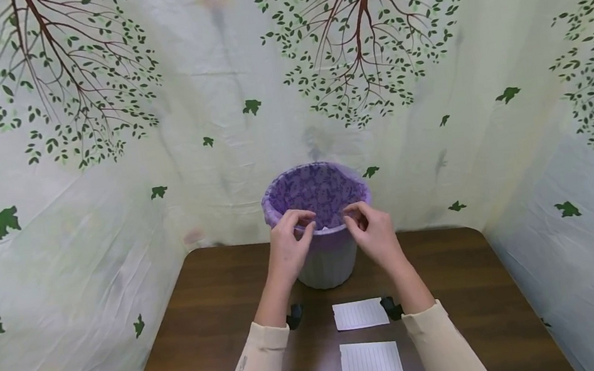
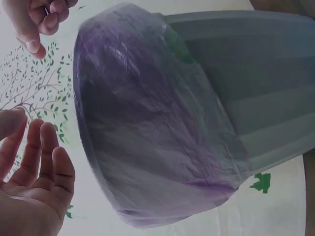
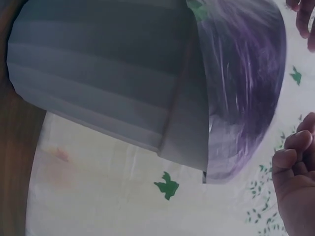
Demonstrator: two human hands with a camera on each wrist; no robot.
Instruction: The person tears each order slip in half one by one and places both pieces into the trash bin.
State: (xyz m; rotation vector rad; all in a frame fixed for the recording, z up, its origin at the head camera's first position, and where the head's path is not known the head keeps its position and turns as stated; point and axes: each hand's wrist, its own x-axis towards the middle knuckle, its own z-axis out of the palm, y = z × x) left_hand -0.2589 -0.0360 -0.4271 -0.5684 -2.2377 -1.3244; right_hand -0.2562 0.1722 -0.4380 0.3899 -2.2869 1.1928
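Observation:
A grey ribbed bin (image 1: 326, 264) stands on the table, lined with a thin purple plastic bag (image 1: 315, 192) folded over its rim. My left hand (image 1: 289, 243) hovers at the near left of the rim, fingers loosely bent and thumb apart from them. Across from it, my right hand (image 1: 377, 234) is at the near right of the rim with its fingers curved inward. Nothing shows between the fingers of either hand. A small white bit (image 1: 325, 228) shows at the bin's near rim between them. In the left wrist view, the bag (image 2: 142, 123) drapes over the bin's upper side.
Two lined white paper slips lie on the brown wooden table (image 1: 208, 325) between my forearms: one farther slip (image 1: 360, 314) and one nearer slip (image 1: 370, 359). A pale curtain (image 1: 216, 178) printed with trees and leaves hangs behind the table and along both sides.

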